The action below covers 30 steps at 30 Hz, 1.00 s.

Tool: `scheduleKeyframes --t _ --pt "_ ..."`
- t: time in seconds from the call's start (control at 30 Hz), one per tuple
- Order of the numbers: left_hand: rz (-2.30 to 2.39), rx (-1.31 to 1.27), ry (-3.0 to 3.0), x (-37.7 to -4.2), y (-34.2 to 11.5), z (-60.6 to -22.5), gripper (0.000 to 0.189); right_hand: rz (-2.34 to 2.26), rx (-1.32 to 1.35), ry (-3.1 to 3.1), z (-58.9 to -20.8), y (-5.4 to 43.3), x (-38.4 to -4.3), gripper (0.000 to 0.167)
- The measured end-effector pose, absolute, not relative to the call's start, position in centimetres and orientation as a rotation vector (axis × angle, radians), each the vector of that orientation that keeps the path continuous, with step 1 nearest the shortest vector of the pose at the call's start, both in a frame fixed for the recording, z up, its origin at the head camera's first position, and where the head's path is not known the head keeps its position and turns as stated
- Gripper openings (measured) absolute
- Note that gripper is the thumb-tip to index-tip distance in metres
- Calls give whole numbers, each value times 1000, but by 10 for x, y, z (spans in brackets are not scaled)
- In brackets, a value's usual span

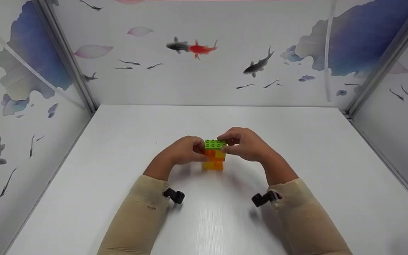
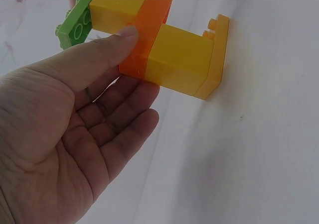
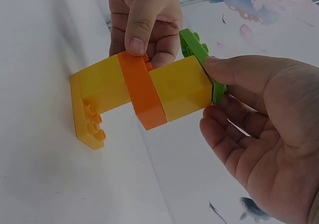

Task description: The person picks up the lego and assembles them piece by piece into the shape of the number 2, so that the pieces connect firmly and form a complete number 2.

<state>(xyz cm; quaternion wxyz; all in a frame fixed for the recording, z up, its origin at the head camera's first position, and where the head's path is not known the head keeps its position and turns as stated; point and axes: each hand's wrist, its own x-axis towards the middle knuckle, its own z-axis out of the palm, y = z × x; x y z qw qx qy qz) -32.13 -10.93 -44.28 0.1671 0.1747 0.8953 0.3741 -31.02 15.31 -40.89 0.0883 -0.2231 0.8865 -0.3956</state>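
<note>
A stack of toy building bricks stands upright on the white table. From the bottom it has a flat yellow-orange brick point(image 3: 82, 115), a yellow brick point(image 2: 179, 59), an orange brick point(image 3: 141, 92), another yellow brick point(image 3: 182, 88) and a flat green brick point(image 1: 212, 144) on top. My left hand point(image 1: 187, 150) pinches the orange brick, its thumb on the near side. My right hand point(image 1: 247, 144) holds the green brick between thumb and fingers at its right end. The green brick sits over the upper yellow one, overhanging it toward the left hand.
The white table point(image 1: 204, 219) spreads around the stack on all sides. White panels point(image 1: 211, 81) printed with fish and leaves enclose it at the back and both sides, with metal posts point(image 1: 73, 63) at the corners. A black wrist mount point(image 1: 174, 195) shows at each sleeve.
</note>
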Motion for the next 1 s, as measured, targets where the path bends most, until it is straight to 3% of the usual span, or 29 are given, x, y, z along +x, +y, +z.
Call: scheduleKeyframes --t 0.7,1.0 --pt "1077 516 2548 -323 -113 -446 31 -1229 -724 2614 -418 156 -315 32" --pt "1098 545 2509 -325 -116 -449 33 -1243 -674 2609 -423 162 -317 41"
